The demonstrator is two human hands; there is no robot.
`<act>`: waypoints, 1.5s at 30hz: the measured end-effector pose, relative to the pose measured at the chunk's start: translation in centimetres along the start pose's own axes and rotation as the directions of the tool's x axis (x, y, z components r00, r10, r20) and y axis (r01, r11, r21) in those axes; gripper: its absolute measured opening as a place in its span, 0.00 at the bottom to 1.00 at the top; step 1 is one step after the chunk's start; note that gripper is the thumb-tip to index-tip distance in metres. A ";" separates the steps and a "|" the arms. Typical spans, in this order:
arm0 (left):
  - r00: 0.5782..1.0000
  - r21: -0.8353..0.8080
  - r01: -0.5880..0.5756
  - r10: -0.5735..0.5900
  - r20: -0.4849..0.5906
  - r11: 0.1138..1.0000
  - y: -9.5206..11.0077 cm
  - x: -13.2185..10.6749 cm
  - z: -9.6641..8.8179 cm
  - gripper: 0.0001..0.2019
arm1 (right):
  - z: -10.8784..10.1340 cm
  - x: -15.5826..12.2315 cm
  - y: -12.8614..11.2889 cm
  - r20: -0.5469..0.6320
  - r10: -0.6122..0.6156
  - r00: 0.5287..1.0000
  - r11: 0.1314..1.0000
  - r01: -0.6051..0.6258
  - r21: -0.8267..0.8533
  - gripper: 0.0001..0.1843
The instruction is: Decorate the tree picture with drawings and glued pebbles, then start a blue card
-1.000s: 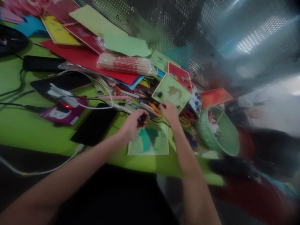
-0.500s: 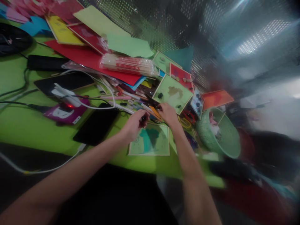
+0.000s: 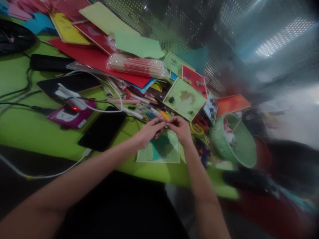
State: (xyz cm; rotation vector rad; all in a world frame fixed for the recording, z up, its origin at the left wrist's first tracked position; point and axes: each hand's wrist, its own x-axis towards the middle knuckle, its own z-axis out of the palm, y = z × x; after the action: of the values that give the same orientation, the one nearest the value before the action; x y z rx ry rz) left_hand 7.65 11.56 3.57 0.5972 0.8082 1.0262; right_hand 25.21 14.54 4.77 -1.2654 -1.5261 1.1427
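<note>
My left hand (image 3: 151, 131) and my right hand (image 3: 180, 130) meet fingertip to fingertip over the near part of the table. Both are closed in a pinch. Whatever sits between the fingers is too small and blurred to name. Below them lies a pale green card (image 3: 173, 156) with a thin light border and a teal painted shape (image 3: 157, 151); the hands and their shadow cover its upper part. Just beyond the fingertips is a narrow orange thing (image 3: 163, 115), among several pens and pencils. A white marker (image 3: 133, 113) lies left of it.
Decorated cards (image 3: 185, 99) lean at the back right, near a green basket (image 3: 233, 142) and yellow-handled scissors (image 3: 196, 128). Leftward are a black tablet or phone (image 3: 102, 129), a purple box (image 3: 69, 118) and cables. Behind lie wrapped sticks (image 3: 137, 65) and coloured paper (image 3: 139, 44).
My right hand has come back from the pens beside the orange thing to meet my left hand. The left hand has moved slightly right, and a dark thing seen in it earlier is now hidden.
</note>
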 end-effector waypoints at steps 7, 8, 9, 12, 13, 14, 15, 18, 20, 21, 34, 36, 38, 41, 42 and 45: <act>0.979 -0.074 -0.143 0.129 -0.160 0.987 1.5 0.4 -1.4 0.07 | 0.0 -0.1 -0.2 -0.105 -0.064 0.992 0.993 0.054 -0.104 0.07; 0.968 -0.103 -0.182 0.159 -0.195 0.978 1.9 0.4 -1.7 0.06 | 0.0 -0.1 -0.3 -0.108 -0.062 0.992 0.992 0.050 -0.117 0.07; 0.956 -0.133 -0.218 0.185 -0.229 0.967 2.2 0.4 -1.9 0.05 | 0.0 -0.1 -0.3 -0.106 -0.057 0.993 0.992 0.044 -0.121 0.07; 0.924 -0.196 -0.298 0.231 -0.305 0.934 2.8 0.5 -2.4 0.05 | 0.8 0.1 -0.2 -0.073 0.039 0.997 0.999 -0.039 0.004 0.08; 0.915 -0.210 -0.318 0.241 -0.323 0.925 2.8 0.5 -2.5 0.06 | 1.1 0.3 -0.2 -0.053 0.089 0.995 0.993 -0.084 0.081 0.09; 0.907 -0.223 -0.335 0.249 -0.338 0.916 2.9 0.5 -2.6 0.05 | 1.5 0.5 -0.1 -0.029 0.136 0.990 0.980 -0.130 0.152 0.10; 0.901 -0.235 -0.348 0.255 -0.350 0.908 3.0 0.6 -2.7 0.05 | 1.9 0.8 -0.1 -0.011 0.172 0.985 0.964 -0.166 0.206 0.10; 0.888 -0.256 -0.373 0.263 -0.377 0.892 3.2 0.6 -2.9 0.06 | 3.0 1.7 -0.1 0.019 0.177 0.984 0.960 -0.177 0.217 0.10; 0.878 -0.254 -0.388 0.271 -0.396 0.886 3.3 0.6 -2.9 0.07 | 3.8 2.2 -0.2 0.066 0.123 0.990 0.987 -0.128 0.094 0.09; 0.873 -0.250 -0.392 0.273 -0.403 0.885 3.4 0.6 -2.9 0.07 | 4.3 2.4 -0.3 0.100 0.081 0.992 0.997 -0.081 -0.010 0.09; 0.859 -0.109 -0.392 0.321 -0.399 0.914 2.9 0.6 -2.9 0.09 | 6.9 2.9 -0.5 0.166 -0.034 0.986 0.926 0.094 -0.366 0.10; 0.889 -0.081 -0.337 0.289 -0.354 0.938 2.7 0.4 -2.6 0.08 | 5.7 2.6 -0.9 0.109 0.038 0.993 0.995 -0.028 -0.092 0.15; 0.936 -0.027 -0.254 0.238 -0.257 0.967 2.3 0.2 -2.1 0.07 | 4.7 2.0 -1.3 0.085 0.080 0.993 0.989 -0.089 0.116 0.19; 0.980 0.050 -0.170 0.174 -0.096 0.984 1.6 0.0 -1.4 0.07 | 3.9 0.9 -1.6 0.059 0.109 0.992 0.956 -0.121 0.266 0.19; 0.983 0.072 -0.170 0.174 -0.057 0.983 1.4 0.0 -1.3 0.07 | 3.8 0.6 -1.6 0.049 0.119 0.992 0.952 -0.128 0.279 0.18; 0.969 0.164 -0.245 0.245 0.021 0.956 1.0 -0.1 -1.2 0.06 | 3.6 0.1 -1.5 -0.008 0.131 0.991 0.960 -0.125 0.250 0.17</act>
State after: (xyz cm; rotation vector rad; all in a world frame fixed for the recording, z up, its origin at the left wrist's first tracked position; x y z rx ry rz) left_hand 6.14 11.95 3.68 0.8563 0.8382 1.1915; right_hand 21.35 13.98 5.32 -1.2146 -1.2516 1.3510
